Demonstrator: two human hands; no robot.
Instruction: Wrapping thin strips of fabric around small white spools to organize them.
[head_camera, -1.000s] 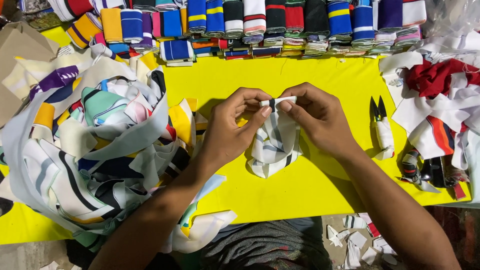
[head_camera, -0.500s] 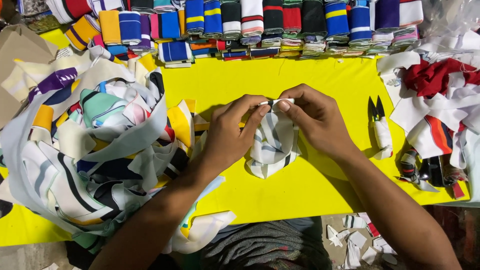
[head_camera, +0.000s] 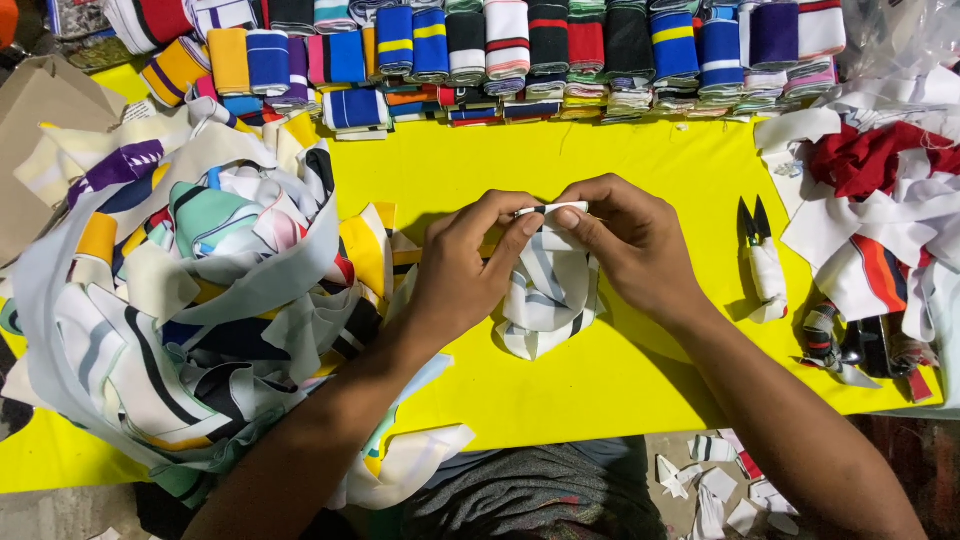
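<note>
I see my left hand (head_camera: 470, 265) and right hand (head_camera: 625, 245) meeting above the middle of the yellow table (head_camera: 640, 150), both pinching the top edge of a white strip (head_camera: 548, 290) with dark stripes. The strip hangs from the fingertips and bunches on the table just below and between the hands. Snips (head_camera: 762, 255) lie just right of my right hand. A scrap pile (head_camera: 190, 300) sits left, touching my left forearm.

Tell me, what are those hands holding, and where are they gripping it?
Both hands, left hand and right hand, pinch the folded top edge of a white, dark-striped fabric strip; the rest hangs onto the yellow table.
</note>
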